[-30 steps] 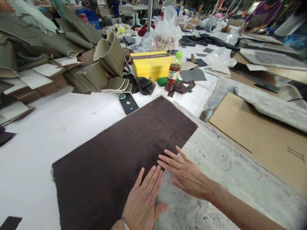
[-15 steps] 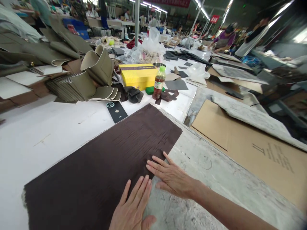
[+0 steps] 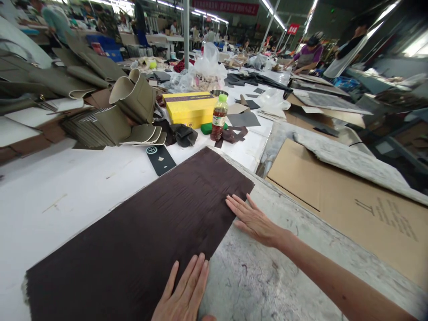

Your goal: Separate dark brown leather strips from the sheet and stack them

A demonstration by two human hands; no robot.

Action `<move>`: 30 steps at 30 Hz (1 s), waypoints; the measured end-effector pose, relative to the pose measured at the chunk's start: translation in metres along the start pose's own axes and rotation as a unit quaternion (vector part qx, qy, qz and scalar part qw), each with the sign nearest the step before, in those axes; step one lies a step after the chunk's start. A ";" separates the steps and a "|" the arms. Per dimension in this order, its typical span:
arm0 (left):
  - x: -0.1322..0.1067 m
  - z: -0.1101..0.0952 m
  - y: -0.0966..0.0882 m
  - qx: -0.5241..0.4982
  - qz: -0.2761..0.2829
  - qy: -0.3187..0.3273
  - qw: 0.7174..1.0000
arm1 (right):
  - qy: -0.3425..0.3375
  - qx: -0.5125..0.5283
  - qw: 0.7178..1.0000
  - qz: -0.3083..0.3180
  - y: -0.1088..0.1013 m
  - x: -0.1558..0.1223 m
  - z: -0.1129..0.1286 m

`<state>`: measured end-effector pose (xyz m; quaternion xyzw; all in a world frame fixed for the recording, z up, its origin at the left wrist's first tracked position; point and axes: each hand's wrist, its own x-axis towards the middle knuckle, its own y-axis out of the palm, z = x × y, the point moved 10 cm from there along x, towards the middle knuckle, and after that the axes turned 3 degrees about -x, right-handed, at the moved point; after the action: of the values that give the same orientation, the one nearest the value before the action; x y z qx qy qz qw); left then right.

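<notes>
A dark brown sheet of material [image 3: 143,227] lies flat across the table, with fine wrinkles toward its far end and a frayed left edge. Whether it is leather or fabric I cannot tell. My left hand [image 3: 183,290] rests palm down on its near edge, fingers stretched out. Farther up the same edge, my right hand [image 3: 252,218] lies flat with the fingertips on the sheet near its right corner. Both hands are open and grip nothing. Beneath the sheet's right side is a grey, stained board [image 3: 267,276].
A dark phone [image 3: 161,160] lies beyond the sheet. Behind it stand a yellow box [image 3: 190,111], a green-capped bottle [image 3: 219,120] and stacked olive bag pieces [image 3: 103,127]. Cardboard [image 3: 347,205] lies to the right. People work farther back.
My right hand has slid away from me along the sheet's edge, toward the far right corner. My left hand has shifted slightly down in view and stays on the sheet.
</notes>
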<state>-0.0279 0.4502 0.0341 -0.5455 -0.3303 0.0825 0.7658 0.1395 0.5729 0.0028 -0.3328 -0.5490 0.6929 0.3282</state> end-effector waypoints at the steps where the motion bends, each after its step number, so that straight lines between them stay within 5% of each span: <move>1: 0.000 0.000 0.001 0.002 0.001 0.001 1.000 | 0.010 -0.002 1.000 -0.002 0.000 0.001 -0.008; 9: -0.003 0.000 0.004 -0.005 -0.002 -0.007 1.000 | 0.123 -0.021 0.992 -0.026 0.000 0.002 -0.096; 14: -0.003 0.002 0.006 -0.024 0.071 -0.038 0.996 | 0.190 -0.042 0.978 -0.069 -0.016 0.005 -0.136; 17: -0.006 0.003 0.008 -0.051 0.115 -0.061 0.990 | 0.154 -0.035 0.982 -0.106 -0.033 0.007 -0.090; 23: -0.012 0.005 0.008 -0.101 0.146 -0.090 0.980 | -0.076 0.011 0.997 -0.014 -0.011 -0.007 0.093; 26: -0.013 0.009 0.009 -0.145 0.172 -0.112 0.968 | -0.099 0.002 0.995 -0.016 0.006 -0.015 0.119; 30: -0.021 0.010 0.008 -0.211 0.209 -0.127 0.946 | -0.102 -0.023 0.994 -0.035 0.016 -0.014 0.115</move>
<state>-0.0482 0.4505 0.0204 -0.7362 -0.3136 0.2379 0.5506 0.0515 0.4967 0.0089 -0.2488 -0.6066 0.6985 0.2870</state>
